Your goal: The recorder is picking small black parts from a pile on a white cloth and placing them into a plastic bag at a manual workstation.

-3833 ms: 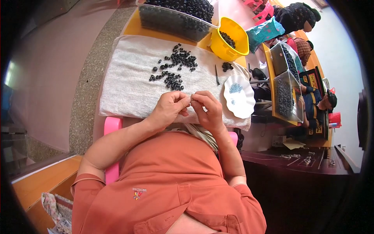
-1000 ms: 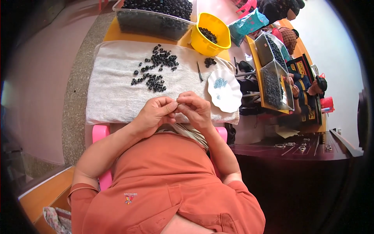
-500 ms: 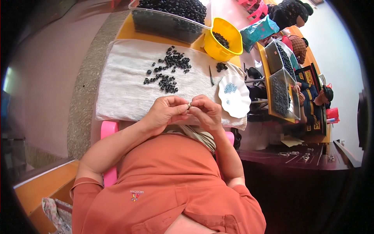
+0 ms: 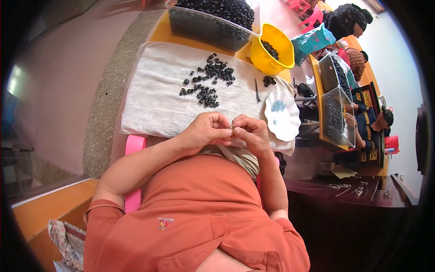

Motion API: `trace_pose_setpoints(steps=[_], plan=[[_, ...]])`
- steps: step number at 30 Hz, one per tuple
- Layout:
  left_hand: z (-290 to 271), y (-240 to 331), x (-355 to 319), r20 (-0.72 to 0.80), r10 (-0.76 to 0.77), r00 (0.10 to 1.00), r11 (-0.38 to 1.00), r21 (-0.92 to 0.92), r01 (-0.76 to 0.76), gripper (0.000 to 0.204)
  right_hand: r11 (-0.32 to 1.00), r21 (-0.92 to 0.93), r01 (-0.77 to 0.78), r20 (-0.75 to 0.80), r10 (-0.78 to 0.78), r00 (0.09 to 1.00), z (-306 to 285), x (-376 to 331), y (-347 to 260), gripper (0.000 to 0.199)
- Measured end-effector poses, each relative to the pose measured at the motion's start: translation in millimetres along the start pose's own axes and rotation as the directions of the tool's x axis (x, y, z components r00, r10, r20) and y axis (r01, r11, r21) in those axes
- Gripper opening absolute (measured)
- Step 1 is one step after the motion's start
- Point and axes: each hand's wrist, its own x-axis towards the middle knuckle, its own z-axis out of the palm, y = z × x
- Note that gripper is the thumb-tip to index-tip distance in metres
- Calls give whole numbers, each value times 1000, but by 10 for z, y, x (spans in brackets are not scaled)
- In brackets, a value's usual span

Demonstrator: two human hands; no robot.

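My left hand (image 4: 206,131) and my right hand (image 4: 250,133) meet fingertip to fingertip just above the near edge of a white towel (image 4: 154,95). They pinch a tiny part (image 4: 232,131) between them; it is too small to make out. Farther out on the towel lies a scatter of several small black rings (image 4: 209,79). A thin dark tool (image 4: 256,90) lies on the towel to the right of them. A white scalloped plate (image 4: 285,120) with small bluish bits stands right of my right hand.
A clear bin (image 4: 206,25) full of black rings and a yellow bowl (image 4: 271,50) with more stand at the table's far edge. Other people (image 4: 369,122) sit at a table on the right with clear bins (image 4: 335,113). A pink stool (image 4: 133,149) is under me.
My hands have stayed together at the towel's near edge, fingers working slightly. The view has shifted a little with my head.
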Motion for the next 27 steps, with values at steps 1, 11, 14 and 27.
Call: trace_pose_setpoints(steps=[1, 11, 14, 27], plan=[[-5, -7, 3, 12, -2, 1000, 1000, -9, 2, 17, 1000, 1, 0, 2, 0, 1000, -8, -8, -14, 6], [3, 7, -12, 33, -22, 999, 1000, -20, 23, 11, 999, -34, 1, 54, 1, 999, -36, -33, -67, 9], [16, 18, -13, -11, -25, 1000, 998, -64, 24, 14, 969, -217, 120, 32, -116, 993, 56, -42, -122, 12], [59, 6, -25, -135, 169, 976, 986, 38, -165, 10, 830, -533, 166, -43, -223, 974, 49, 371, -76, 17]])
